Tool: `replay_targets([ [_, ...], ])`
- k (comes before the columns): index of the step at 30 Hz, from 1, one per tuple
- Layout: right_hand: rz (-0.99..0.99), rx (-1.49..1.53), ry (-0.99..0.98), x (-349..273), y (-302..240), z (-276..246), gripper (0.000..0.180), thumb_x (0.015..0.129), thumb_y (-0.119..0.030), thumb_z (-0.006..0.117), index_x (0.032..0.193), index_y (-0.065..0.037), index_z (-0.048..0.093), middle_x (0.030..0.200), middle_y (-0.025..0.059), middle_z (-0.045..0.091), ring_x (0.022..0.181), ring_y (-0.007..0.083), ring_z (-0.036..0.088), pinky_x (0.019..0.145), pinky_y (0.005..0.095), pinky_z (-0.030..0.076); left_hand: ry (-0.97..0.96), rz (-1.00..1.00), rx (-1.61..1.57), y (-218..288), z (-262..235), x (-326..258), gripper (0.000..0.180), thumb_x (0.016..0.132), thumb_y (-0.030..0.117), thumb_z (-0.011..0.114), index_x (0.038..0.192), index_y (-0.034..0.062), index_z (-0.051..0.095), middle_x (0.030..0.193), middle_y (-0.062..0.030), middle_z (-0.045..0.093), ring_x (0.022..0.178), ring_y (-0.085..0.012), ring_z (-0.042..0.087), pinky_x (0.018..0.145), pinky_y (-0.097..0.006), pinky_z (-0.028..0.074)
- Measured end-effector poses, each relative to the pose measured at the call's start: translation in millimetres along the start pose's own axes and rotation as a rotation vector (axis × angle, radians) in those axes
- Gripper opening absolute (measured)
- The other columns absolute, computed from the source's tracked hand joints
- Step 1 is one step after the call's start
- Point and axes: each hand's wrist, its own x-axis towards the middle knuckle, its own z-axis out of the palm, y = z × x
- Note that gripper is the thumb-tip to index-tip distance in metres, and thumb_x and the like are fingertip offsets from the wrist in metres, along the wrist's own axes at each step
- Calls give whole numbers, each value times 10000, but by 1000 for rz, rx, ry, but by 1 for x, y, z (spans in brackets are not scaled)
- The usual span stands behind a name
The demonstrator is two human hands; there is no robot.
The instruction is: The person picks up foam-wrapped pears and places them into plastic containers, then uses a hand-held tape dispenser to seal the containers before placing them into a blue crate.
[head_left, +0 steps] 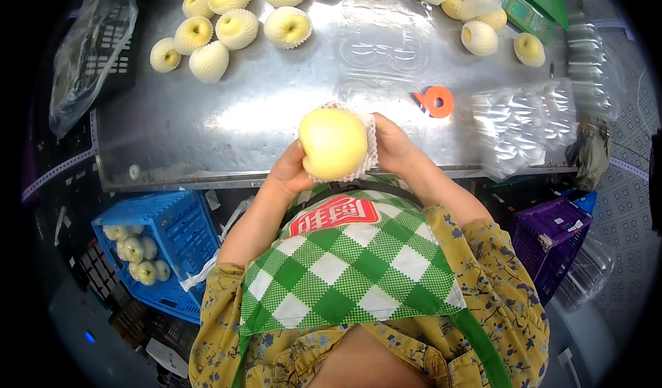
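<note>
holding a pale yellow apple [332, 142] between both palms just above the near edge of the steel table [227, 119], the person has it close to the chest — stem dimple turned left. the left hand [289, 173] cups it from below-left, fingers curled onto the skin; the right hand [392, 147] presses the white foam net sleeve [370, 147] against its right side. the sleeve covers only the far right part — most of the fruit is bare. both hands sit equally close, closed round it
</note>
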Motion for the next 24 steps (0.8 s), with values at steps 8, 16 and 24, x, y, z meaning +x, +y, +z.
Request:
replay_targets([
  [8,-740,-1198,376,-9,0,-19,109,828,-73,609,897,-35,534,723,23,556,628,119,516,587,247,428,239,215,548,1,7,6,753,705,36,770,1350,90,384,1265,-80,504,1156,-192,512,961,-341,470],
  [16,-622,-888,75,-29,4,-25,498,831,-199,648,1257,-53,437,1195,130,483,1066,230,534,822,370,483,181,393,985,5,-4,4,693,699,-4,749,1325,71,462,1304,-100,494,1179,-199,495,968,-340,445],
  [24,-273,-248,-117,-18,12,-32,861,729,-323,732,1403,-71,259,1315,133,422,1232,259,440,998,376,415,-17,612,1285,0,18,-4,876,665,8,753,1431,122,343,1440,-135,369,1283,-276,412,1053,-365,353],
])
